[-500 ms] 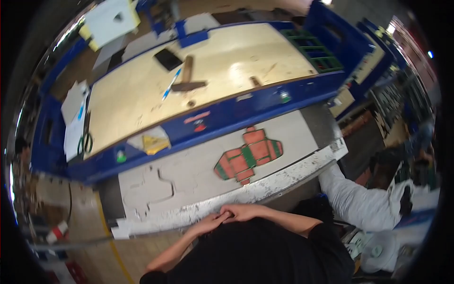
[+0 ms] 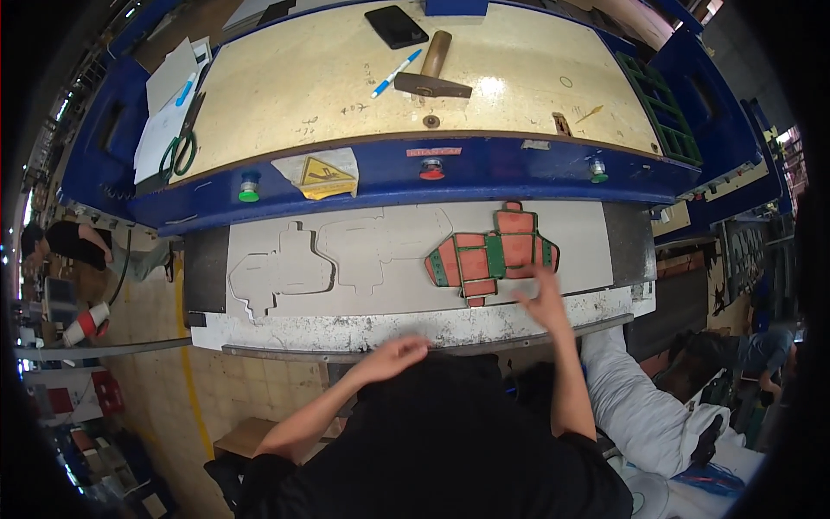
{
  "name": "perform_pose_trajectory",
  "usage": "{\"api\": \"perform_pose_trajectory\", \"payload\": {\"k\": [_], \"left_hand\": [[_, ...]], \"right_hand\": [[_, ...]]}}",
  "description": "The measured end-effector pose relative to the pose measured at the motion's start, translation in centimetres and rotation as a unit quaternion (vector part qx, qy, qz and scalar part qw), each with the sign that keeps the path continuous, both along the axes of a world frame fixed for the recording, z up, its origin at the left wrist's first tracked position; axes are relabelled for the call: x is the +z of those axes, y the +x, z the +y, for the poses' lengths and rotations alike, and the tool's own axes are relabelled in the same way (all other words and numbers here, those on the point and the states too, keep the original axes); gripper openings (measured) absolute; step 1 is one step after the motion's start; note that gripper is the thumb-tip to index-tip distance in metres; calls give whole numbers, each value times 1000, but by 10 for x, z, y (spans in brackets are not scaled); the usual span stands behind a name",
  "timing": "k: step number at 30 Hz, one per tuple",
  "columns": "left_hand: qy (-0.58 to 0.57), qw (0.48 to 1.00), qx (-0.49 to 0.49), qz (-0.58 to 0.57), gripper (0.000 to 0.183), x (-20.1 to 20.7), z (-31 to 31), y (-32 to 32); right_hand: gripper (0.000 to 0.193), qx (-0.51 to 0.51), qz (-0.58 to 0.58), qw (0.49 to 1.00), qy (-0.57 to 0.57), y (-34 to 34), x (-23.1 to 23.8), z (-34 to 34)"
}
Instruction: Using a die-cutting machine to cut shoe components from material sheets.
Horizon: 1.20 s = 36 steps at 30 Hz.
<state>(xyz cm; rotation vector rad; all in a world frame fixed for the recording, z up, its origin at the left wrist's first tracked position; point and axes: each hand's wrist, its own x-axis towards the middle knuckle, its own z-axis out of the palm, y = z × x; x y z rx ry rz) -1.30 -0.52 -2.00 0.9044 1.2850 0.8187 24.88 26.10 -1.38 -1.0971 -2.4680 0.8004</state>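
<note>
A cutting die (image 2: 478, 260) with red foam and green blocks lies flat on a pale grey sheet (image 2: 399, 304). My right hand (image 2: 543, 301) reaches over the die's near right edge, its fingers apart and slightly blurred. Whether the fingertips touch the die, I cannot tell. Above the near metal edge of the press bed, my left hand (image 2: 396, 357) hovers with loosely bent fingers and nothing visible in it. Left of the die, the sheet carries a cut outline (image 2: 281, 268) with dark gaps along its lower side, and a fainter outline beside it.
Beyond the sheet stands a blue press beam (image 2: 372, 177) with two green buttons and a red one. On its wooden top lie a hammer (image 2: 434, 84), a pen (image 2: 397, 73), a phone (image 2: 396, 27) and green-handled scissors (image 2: 179, 154). White wrapped material (image 2: 635, 381) sits at the right.
My hands were clasped together at the near edge and are now apart. The right one has moved forward and right to the die. The head view has shifted.
</note>
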Motion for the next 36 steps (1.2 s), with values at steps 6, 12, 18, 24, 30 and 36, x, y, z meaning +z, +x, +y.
{"api": "perform_pose_trajectory", "payload": {"k": [6, 12, 18, 24, 30, 36], "left_hand": [[193, 832, 157, 496, 65, -31, 93, -20], [178, 830, 184, 495, 80, -67, 118, -9], [150, 834, 192, 495, 84, -62, 124, -11], [117, 829, 218, 502, 83, -53, 116, -3], [115, 825, 241, 498, 82, -57, 108, -1], [62, 861, 205, 461, 75, -62, 112, -9]], "right_hand": [[102, -67, -124, 989, -44, 40, -31, 66], [91, -45, 37, 996, -70, 48, -60, 80], [82, -40, 36, 992, -117, 46, -62, 88], [86, -46, 34, 993, -103, 50, -69, 83], [84, -45, 8, 992, -118, 52, -67, 76], [74, -52, -7, 990, -134, 41, -63, 77]]}}
